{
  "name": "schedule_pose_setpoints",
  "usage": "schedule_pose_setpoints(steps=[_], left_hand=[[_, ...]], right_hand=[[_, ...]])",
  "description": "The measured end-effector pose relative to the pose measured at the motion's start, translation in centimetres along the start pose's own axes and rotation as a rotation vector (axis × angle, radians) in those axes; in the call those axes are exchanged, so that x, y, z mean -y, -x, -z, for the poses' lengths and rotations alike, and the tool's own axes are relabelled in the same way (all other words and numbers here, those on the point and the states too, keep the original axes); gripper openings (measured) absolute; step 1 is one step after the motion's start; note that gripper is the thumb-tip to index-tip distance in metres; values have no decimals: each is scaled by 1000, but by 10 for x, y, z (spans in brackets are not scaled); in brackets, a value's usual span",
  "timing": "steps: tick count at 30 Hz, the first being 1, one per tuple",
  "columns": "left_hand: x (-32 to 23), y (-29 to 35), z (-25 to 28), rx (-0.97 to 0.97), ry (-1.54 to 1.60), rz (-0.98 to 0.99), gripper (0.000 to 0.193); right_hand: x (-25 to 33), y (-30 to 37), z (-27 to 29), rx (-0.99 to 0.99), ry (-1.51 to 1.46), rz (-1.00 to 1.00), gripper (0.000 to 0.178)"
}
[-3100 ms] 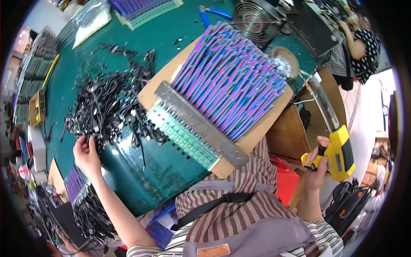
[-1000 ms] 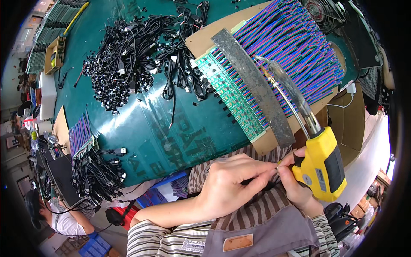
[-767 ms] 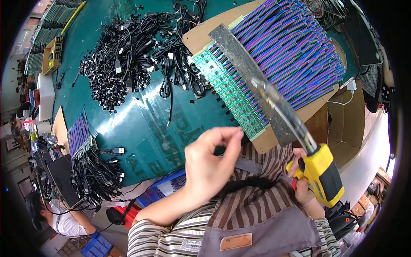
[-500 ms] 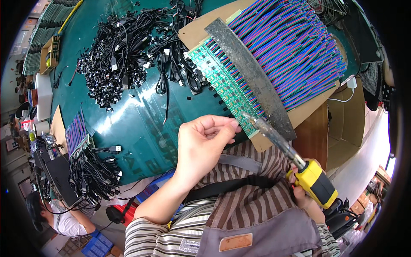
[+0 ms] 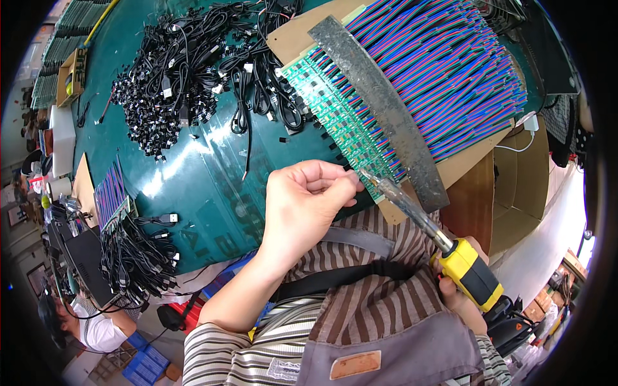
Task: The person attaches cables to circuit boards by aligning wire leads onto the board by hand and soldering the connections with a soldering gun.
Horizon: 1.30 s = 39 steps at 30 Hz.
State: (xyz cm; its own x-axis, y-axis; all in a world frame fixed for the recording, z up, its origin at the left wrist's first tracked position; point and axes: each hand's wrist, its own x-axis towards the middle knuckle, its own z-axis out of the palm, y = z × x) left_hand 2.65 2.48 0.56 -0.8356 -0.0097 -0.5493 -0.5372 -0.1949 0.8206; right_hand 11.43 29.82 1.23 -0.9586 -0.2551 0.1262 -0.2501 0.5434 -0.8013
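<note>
My left hand (image 5: 306,206) is closed in a pinch at the near end of a row of green circuit boards (image 5: 335,119); what its fingertips hold is too small or hidden to tell. In my right hand (image 5: 454,294) is a yellow and black soldering iron (image 5: 473,273), its long metal barrel pointing up and left. The iron's tip is at the boards, just right of my left fingertips. Blue, red, green and black wires (image 5: 444,77) run from the boards to the far right, under a dark metal bar (image 5: 386,103) that lies across them.
The boards lie on a brown sheet (image 5: 290,42) on the green tabletop (image 5: 206,225). Black cables (image 5: 187,58) and small black connectors (image 5: 154,122) are heaped at the back. Another wired bundle (image 5: 132,257) is at left. A cardboard box (image 5: 524,180) stands at right; a person (image 5: 100,328) sits lower left.
The view has shifted slightly. The iron's tip has moved a little to the left and stays at the boards. My left hand keeps its pinch beside it.
</note>
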Motion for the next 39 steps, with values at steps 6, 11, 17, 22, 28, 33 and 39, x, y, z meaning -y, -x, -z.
schedule_pose_setpoints(steps=[6, 11, 17, 22, 28, 33, 39], left_hand=[[-2, -2, 2, 14, 0, 17, 13], [-3, -2, 3, 25, 20, 18, 13], [-2, -3, 4, 41, 24, 23, 14], [-2, -4, 5, 45, 7, 22, 14], [-5, -2, 9, 58, -14, 30, 16], [-28, 1, 34, 64, -328, 0, 23], [-25, -18, 53, -323, -905, -458, 18]], right_hand=[[1, 2, -8, -95, -80, -69, 27], [-1, 4, -11, -113, 6, -38, 26], [-8, 11, -1, -4, -63, -39, 33], [-23, 26, -4, -88, -139, -40, 41], [-31, 44, -8, -124, -201, -151, 52], [-34, 47, -10, -187, -207, -173, 54], [-32, 45, -12, -204, -204, -188, 52]])
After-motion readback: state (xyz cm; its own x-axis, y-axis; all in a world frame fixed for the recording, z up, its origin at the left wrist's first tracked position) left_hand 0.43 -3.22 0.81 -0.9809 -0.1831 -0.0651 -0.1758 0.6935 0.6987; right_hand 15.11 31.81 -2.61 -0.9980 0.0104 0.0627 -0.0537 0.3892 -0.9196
